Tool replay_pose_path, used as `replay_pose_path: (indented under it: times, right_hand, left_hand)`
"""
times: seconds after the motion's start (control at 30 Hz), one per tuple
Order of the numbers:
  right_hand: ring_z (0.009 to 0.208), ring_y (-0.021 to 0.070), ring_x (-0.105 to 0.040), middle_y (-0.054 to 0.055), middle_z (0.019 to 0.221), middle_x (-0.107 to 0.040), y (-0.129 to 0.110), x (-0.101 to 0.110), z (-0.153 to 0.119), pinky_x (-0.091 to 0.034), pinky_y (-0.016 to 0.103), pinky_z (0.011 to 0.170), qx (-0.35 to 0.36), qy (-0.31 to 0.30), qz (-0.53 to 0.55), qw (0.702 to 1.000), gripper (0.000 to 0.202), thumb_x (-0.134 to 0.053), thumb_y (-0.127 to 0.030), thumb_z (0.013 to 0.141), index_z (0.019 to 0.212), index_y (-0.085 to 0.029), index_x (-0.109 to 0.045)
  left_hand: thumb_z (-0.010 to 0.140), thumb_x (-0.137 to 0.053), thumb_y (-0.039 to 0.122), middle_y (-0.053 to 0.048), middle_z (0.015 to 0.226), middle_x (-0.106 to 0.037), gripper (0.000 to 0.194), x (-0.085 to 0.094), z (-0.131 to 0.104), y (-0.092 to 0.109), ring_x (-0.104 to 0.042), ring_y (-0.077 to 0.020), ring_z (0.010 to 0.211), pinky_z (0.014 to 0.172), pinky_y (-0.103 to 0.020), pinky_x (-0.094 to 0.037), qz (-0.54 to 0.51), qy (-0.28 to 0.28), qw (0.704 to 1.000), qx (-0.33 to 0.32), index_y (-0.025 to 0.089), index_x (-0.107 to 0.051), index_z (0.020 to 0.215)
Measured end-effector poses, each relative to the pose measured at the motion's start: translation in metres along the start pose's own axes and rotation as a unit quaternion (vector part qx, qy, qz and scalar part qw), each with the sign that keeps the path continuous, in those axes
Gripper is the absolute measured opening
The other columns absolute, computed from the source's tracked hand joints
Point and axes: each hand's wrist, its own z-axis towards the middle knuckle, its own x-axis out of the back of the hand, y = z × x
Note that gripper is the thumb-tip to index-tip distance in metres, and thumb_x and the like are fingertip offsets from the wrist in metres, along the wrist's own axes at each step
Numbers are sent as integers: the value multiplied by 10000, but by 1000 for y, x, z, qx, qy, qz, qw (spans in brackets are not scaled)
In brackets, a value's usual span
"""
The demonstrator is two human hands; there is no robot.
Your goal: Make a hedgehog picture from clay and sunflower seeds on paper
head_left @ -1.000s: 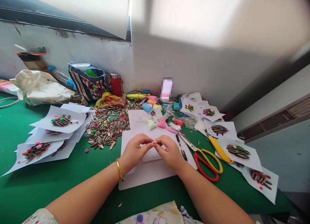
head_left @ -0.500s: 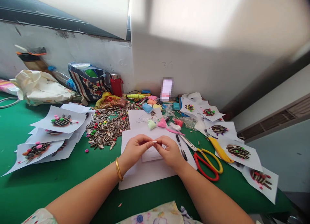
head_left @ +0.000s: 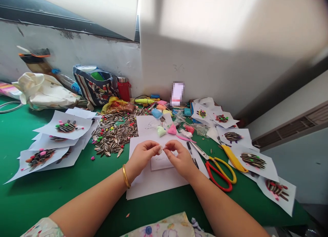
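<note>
Over the white paper point(head_left: 138, 187), my left hand point(head_left: 145, 156) pinches a small lump of white modelling clay point(head_left: 160, 149) between thumb and fingers. My right hand point(head_left: 179, 158) is just to its right, thumb and forefinger pinched together; whether a tiny bit of clay is between them is too small to tell. Beneath both hands lies a smaller sheet with a pencil drawing point(head_left: 161, 163), partly hidden by the fingers. Beyond the fingertips sit a pale green clay lump point(head_left: 161, 131) and a pink clay lump point(head_left: 172, 129).
A heap of sunflower seeds point(head_left: 115, 134) spreads at left. Scissors point(head_left: 217, 168) with red and yellow handles and black pens point(head_left: 191, 149) lie right of my hands. Seed-decorated sheets point(head_left: 66, 126) rest at left, more sheets point(head_left: 256, 160) at right. A red flask point(head_left: 123, 89) stands behind.
My fingertips have moved slightly apart. The white clay now shows in my left fingers, and more of the drawing beneath is visible.
</note>
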Motion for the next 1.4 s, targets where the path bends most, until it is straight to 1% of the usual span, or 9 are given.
replay_pose_path:
  times: [0.2,0.37,0.47,0.57,0.67,0.83,1.1,1.23,1.4]
  right_hand:
    - [881,171,-591,27,959,-648,4,-1,-2,-477,325,834,23,-4,-7,1000,185,-582,-285,898,1073,-227,-596]
    - [886,178,-591,41,981,-631,6,-1,0,-488,340,832,-34,-43,91,994,308,-591,-375,905,1173,-224,-610]
    - [862,177,-602,36,948,-642,7,-3,2,-487,329,798,-68,-83,170,980,276,-649,-405,870,1069,-214,-632]
    - [804,158,-585,16,889,-626,9,-4,4,-470,294,734,-94,-51,188,976,259,-704,-410,826,963,-208,-616]
    - [759,144,-554,0,830,-589,11,-5,4,-459,277,696,-96,-14,165,982,274,-726,-416,802,929,-203,-610]
    - [778,149,-553,16,871,-624,7,-4,2,-483,292,730,-47,-26,75,996,238,-688,-370,829,990,-203,-635]
    - [803,160,-577,29,901,-657,2,-6,0,-499,300,763,21,-20,-10,1000,140,-648,-310,870,968,-212,-665]
    - [870,169,-601,42,978,-657,1,-6,-1,-511,312,803,47,-30,-27,998,252,-650,-275,867,1111,-219,-629]
    - [1029,232,-595,74,1078,-659,-12,24,-2,-485,388,901,69,-45,-203,976,262,-579,-290,917,1168,-227,-615]
  left_hand:
    - [705,-787,407,-29,746,-664,342,-2,-1,4,-582,-151,707,697,-290,-462,-34,1,999,30,144,-707,909]
    - [681,-817,367,7,697,-637,493,-2,-3,4,-584,-146,694,689,-283,-465,-52,-17,998,35,165,-631,1091]
    - [708,-798,395,-3,726,-642,510,-1,-4,3,-590,-148,704,696,-287,-468,-48,-25,998,31,165,-611,1122]
    - [769,-737,455,-14,765,-640,442,-1,-3,3,-598,-151,730,732,-302,-477,-51,-20,998,24,168,-616,1083]
    - [789,-710,474,-27,785,-638,358,-1,-3,3,-592,-155,746,731,-297,-469,-36,-38,998,27,163,-638,950]
    - [762,-733,454,-28,777,-620,309,0,-4,3,-553,-153,733,708,-280,-443,4,-70,997,27,159,-648,796]
    - [764,-736,454,-34,832,-647,307,-1,-5,4,-595,-171,793,734,-286,-463,-9,-75,997,15,170,-634,821]
    - [757,-750,431,-41,850,-675,298,-1,-4,4,-626,-183,824,761,-306,-476,-37,-60,997,13,173,-616,824]
    - [769,-749,388,-22,802,-656,268,2,0,0,-632,-162,797,756,-289,-472,-56,-34,998,20,173,-605,839]
